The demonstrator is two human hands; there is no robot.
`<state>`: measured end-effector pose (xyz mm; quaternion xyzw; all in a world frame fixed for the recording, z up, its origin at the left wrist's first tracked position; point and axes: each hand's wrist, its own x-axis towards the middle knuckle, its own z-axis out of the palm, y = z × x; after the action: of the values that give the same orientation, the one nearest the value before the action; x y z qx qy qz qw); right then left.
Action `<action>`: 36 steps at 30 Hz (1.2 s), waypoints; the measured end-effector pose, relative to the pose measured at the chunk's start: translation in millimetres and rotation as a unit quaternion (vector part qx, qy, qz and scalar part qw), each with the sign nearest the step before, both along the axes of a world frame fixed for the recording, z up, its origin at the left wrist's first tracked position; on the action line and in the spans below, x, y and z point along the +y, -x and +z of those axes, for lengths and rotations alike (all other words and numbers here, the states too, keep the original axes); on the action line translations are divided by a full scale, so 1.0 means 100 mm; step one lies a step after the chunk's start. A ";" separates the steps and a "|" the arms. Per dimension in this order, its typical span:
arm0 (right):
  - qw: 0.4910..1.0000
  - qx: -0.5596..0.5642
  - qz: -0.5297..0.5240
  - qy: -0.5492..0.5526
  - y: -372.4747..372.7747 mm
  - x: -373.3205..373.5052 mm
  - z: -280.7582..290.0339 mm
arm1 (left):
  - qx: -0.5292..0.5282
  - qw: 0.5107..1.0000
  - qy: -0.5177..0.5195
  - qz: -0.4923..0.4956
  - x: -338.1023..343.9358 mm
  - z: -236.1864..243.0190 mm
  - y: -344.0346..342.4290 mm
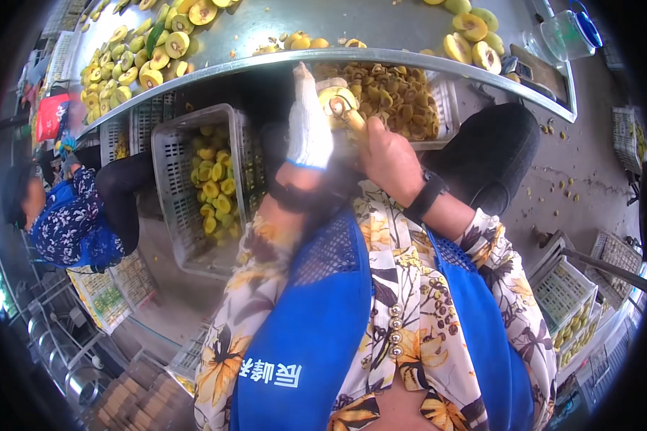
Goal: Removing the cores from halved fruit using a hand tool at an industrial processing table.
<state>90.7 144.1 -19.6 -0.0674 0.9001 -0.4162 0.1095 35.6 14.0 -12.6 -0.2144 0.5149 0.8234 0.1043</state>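
Note:
My left hand (308, 129), in a white knit glove with bare fingertips, is closed on a yellow peach half (346, 94) just below the metal table's edge. In my bare right hand (391, 154) is a small pitting knife (354, 119) with a yellowish handle. The tool's tip meets the cut face of the fruit, where a rounded hollow or stone shows; which one I cannot tell. Beneath both hands, a white crate (447, 108) holds many brownish-yellow fruit pieces (392, 93). My fingers hide part of the tool.
Piles of halved fruit (176, 44) lie on the metal table (287, 32). A grey crate (167, 161) with yellow-green halves stands at my left. A clear jug (569, 34) is at the far right. Another person (75, 215) sits on the left. Scraps litter the floor at right.

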 end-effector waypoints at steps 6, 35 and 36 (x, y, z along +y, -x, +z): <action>0.997 0.005 0.073 -0.003 -0.01 0.06 -0.01 | -0.006 0.996 0.068 -0.062 -0.07 -0.04 0.01; 0.922 -0.304 -0.022 0.239 0.13 -0.05 0.22 | 0.001 0.998 -0.012 -0.062 0.02 0.05 0.09; 0.883 -0.352 -0.010 0.309 0.14 0.01 0.25 | 0.047 0.998 0.015 -0.051 0.07 0.03 0.09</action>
<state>76.7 144.6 5.7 0.0620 0.6287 -0.6704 0.3890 26.2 20.7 -9.2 -0.1509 0.5418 0.8183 0.1187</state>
